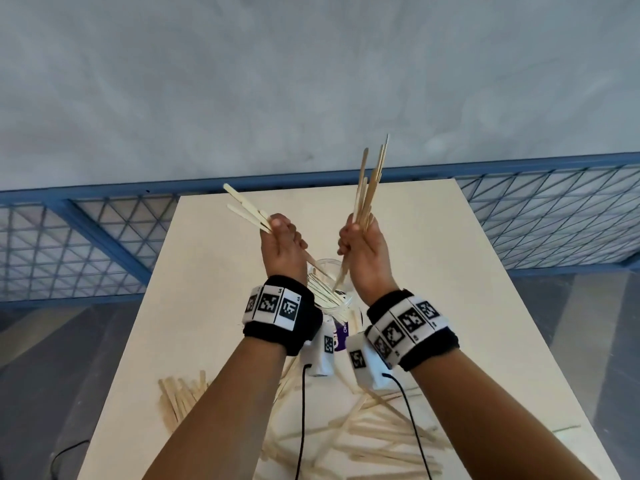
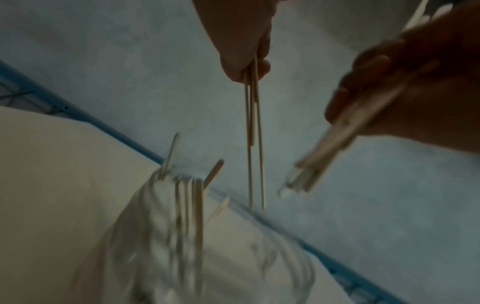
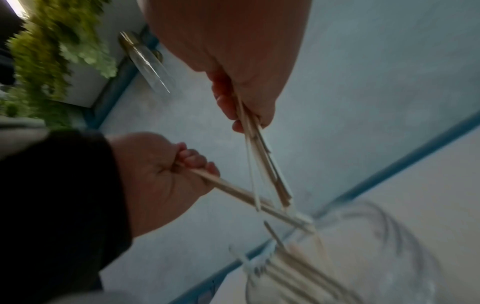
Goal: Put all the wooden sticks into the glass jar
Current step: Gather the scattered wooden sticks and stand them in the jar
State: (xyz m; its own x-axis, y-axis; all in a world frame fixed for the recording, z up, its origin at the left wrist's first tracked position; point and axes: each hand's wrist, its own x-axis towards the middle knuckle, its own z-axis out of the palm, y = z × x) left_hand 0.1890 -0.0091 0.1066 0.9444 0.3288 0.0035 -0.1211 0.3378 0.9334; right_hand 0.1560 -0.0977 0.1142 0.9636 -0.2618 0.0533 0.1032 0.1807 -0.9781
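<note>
Pale table [image 1: 214, 306] bears glass jar [image 1: 341, 308] holding wooden sticks [image 1: 325, 294].

So the counter [image 1: 485, 271] is sitting there pale cream and plain, running away toward a blue metal frame [image 1: 104, 194] with wire mesh panels [image 1: 554, 223] filling in both sides. Behind that a grey-blue concrete wall [image 1: 311, 81] is taking up most of the head view, looking mottled. Grey floor [image 1: 34, 375] is showing left of the counter, and blurry green foliage [image 3: 52, 51] is showing up in the right wrist view.
</note>
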